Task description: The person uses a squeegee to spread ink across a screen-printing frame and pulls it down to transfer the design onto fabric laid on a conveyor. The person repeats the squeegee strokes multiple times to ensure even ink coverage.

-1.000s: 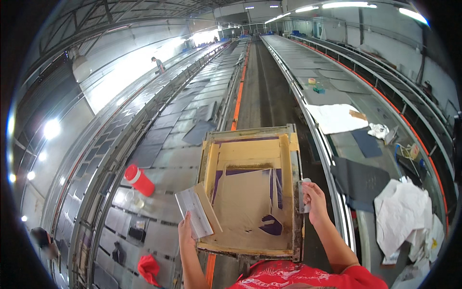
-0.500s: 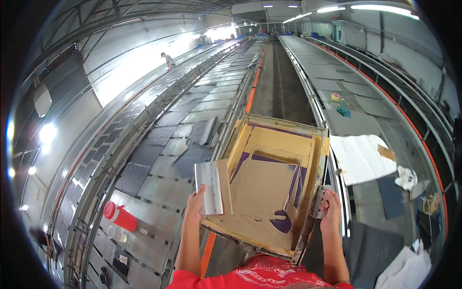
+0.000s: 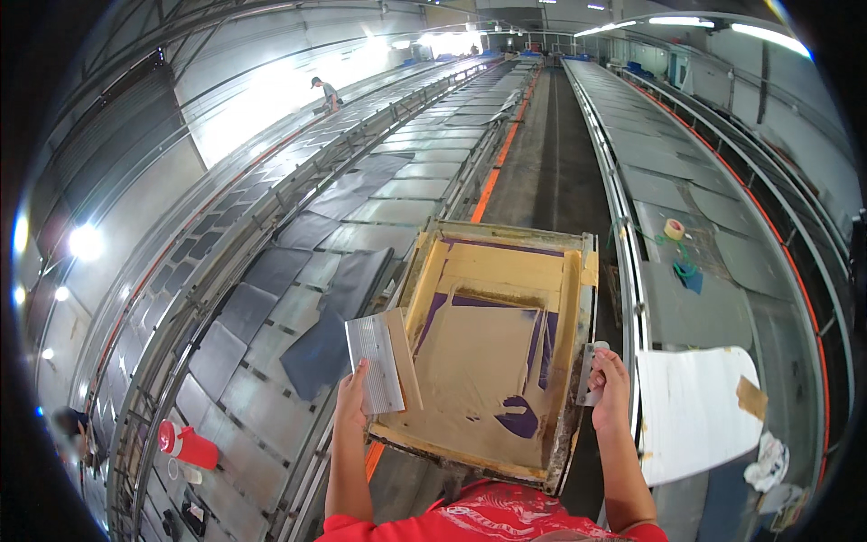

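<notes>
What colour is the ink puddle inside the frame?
Purple ink inside the tan screen frame, clearest in the head view.

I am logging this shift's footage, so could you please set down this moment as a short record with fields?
setting: long hall with rows of flat printing tables and an aisle between them
left hand: grips the near left edge of the screen-printing frame together with a squeegee
right hand: grips the frame's right rail
frame: tilted, held over the aisle, mesh smeared with purple ink
left table: dark fabric pieces, red bottle
right table: white sheet, tape roll
other people: one person far off at left
</notes>
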Demonstrator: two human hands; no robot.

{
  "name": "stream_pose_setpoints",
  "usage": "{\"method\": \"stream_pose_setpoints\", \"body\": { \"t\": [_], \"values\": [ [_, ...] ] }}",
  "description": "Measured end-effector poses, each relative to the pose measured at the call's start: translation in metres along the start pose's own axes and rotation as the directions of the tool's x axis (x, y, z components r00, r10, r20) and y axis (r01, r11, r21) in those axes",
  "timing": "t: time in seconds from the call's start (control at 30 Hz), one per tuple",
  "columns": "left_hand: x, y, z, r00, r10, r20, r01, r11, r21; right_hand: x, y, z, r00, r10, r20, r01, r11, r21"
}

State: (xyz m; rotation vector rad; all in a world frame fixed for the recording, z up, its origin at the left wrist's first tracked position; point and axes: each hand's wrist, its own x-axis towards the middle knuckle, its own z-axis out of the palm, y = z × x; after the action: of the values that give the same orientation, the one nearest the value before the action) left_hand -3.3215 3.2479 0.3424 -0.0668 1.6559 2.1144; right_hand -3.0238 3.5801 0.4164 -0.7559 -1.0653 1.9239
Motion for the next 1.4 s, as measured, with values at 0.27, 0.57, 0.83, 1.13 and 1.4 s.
{"method": "stream_pose_setpoints", "body": {
  "t": [0.27, 0.57, 0.83, 1.13, 1.4],
  "values": [
    [0.161, 0.010, 0.143, 1.000, 0.012, 0.015, -0.012, 1.000, 0.023, 0.202, -0.028, 0.015, 0.999, -0.023, -0.048, 0.023, 1.000, -0.006],
    [0.300, 0.055, 0.289, 0.993, 0.008, 0.114, -0.019, 0.995, 0.095, 0.377, -0.036, 0.007, 0.994, -0.018, -0.112, 0.022, 0.999, 0.038],
    [0.424, 0.072, 0.428, 0.991, 0.084, 0.101, -0.091, 0.993, 0.070, 0.571, -0.083, 0.023, 0.993, -0.117, -0.032, 0.119, 0.991, 0.060],
    [0.562, 0.105, 0.546, 0.970, 0.103, 0.220, -0.131, 0.985, 0.114, 0.745, -0.112, 0.048, 0.994, -0.108, -0.021, 0.109, 0.993, 0.046],
    [0.743, 0.148, 0.720, 0.940, 0.009, 0.340, -0.093, 0.968, 0.233, 0.881, -0.141, 0.065, 0.932, -0.222, -0.287, 0.205, 0.975, -0.089]
  ]
}}
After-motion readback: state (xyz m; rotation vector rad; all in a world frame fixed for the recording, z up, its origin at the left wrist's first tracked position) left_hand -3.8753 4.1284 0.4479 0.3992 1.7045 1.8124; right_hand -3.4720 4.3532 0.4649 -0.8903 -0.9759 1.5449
